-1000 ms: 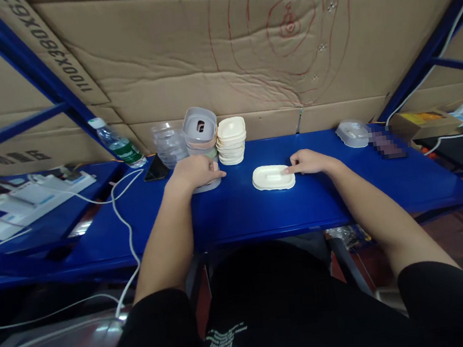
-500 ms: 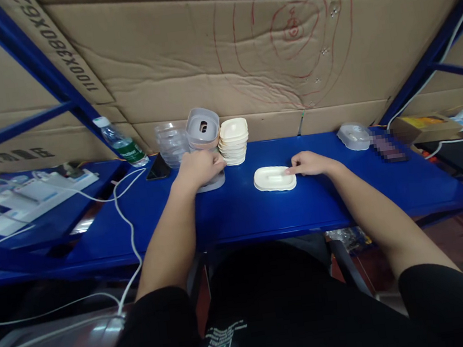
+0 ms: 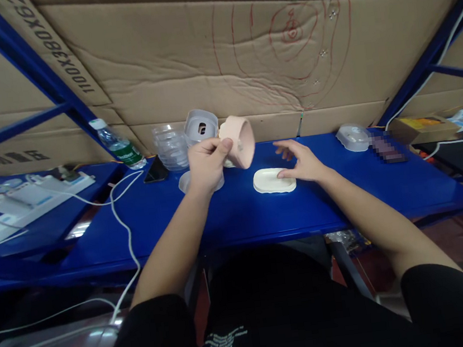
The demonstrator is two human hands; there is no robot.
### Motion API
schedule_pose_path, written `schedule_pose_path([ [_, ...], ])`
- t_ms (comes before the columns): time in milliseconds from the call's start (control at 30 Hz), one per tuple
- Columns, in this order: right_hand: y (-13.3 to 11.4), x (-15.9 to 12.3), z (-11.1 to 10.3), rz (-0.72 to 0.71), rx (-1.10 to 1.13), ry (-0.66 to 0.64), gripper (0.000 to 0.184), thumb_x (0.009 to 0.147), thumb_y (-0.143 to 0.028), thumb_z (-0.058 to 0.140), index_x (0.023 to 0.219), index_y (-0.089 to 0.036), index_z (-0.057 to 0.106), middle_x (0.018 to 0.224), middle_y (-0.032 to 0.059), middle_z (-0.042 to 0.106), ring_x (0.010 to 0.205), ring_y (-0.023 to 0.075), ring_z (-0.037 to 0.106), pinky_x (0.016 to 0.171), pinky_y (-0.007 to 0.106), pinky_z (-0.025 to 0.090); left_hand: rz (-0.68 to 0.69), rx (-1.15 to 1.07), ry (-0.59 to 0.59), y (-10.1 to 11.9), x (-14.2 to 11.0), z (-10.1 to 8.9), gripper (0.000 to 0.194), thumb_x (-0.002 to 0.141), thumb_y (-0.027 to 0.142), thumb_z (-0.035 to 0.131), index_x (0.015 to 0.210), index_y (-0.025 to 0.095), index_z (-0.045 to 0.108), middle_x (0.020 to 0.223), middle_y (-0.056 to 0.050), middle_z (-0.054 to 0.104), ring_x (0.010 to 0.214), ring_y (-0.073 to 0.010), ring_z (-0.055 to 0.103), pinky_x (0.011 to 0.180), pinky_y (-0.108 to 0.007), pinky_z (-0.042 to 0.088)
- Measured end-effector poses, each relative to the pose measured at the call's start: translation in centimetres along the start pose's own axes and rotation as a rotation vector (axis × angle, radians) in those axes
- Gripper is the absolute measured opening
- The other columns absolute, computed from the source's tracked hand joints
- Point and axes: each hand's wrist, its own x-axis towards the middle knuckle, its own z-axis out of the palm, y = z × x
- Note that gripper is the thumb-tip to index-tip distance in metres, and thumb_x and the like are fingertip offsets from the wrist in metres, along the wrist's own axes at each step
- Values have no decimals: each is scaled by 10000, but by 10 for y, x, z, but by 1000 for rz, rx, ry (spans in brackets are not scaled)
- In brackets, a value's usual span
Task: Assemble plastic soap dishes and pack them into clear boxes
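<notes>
A pale pink plastic ring-shaped piece [image 3: 241, 141] is pinched at its left side by my left hand [image 3: 208, 165]; it is tilted above the table, with its opening toward the right. My right hand [image 3: 302, 160] has its fingers apart, and its thumb rests at or just over the right end of a cream oval tray-like part [image 3: 269, 181] lying on the blue table. Behind my left hand stands a grey translucent cover with a slot [image 3: 201, 125]. The cream stack behind the pink piece is mostly hidden.
Clear plastic containers [image 3: 170, 147] are stacked left of the grey cover. A phone [image 3: 155, 170] and a water bottle [image 3: 120, 145] are farther left, near a white cable [image 3: 125, 220]. A translucent container [image 3: 354, 137] sits at the right. Cardboard [image 3: 157, 53] walls the back.
My left hand has lifted the pink ring-shaped piece from the stacks and moved it right. My right hand has opened its fingers over the cream part, which stays in place.
</notes>
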Motion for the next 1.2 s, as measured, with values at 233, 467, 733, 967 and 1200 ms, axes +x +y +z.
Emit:
schedule_pose_path([
  [233, 6, 0, 12, -73, -110, 55, 1430, 760, -876, 778, 1788, -317, -43, 1805, 179, 283, 1525, 495, 475, 1176, 667, 507, -355, -366, -374, -26, -21, 39, 615, 744, 730, 907, 786, 163, 672, 642, -38, 729, 571, -113, 660, 537, -213, 408],
  [467, 22, 0, -2, 1, -90, 52, 1345, 744, -898, 759, 1783, -263, 189, 1695, 199, 490, 1470, 489, 555, 1170, 685, 497, -523, -492, -447, -41, -8, 21, 452, 860, 460, 909, 1084, 156, 660, 860, -56, 796, 679, -148, 768, 597, -220, 485],
  [733, 26, -3, -25, 24, -131, -160, 1004, 629, -795, 916, 1442, -245, 702, 1356, 156, 754, 1248, 434, 705, 1100, 636, 546, -469, -70, -684, -70, -5, 13, 857, 846, 285, 863, 1603, 135, 488, 739, 23, 726, 589, -124, 658, 597, -250, 450],
  [967, 24, -4, -26, 109, -133, -310, 875, 593, -700, 972, 1310, -241, 771, 1314, 127, 791, 1210, 408, 740, 1058, 574, 579, -233, 410, -848, -74, -13, 11, 796, 786, 410, 884, 1487, 138, 624, 820, -4, 759, 705, -170, 666, 681, -292, 465],
  [1200, 21, -3, -26, 169, -56, -372, 851, 567, -656, 993, 1272, -240, 762, 1273, 111, 803, 1151, 387, 762, 1011, 546, 600, -200, 575, -911, -65, -12, 10, 817, 784, 525, 867, 1470, 140, 648, 812, -13, 758, 731, -204, 680, 705, -305, 440],
])
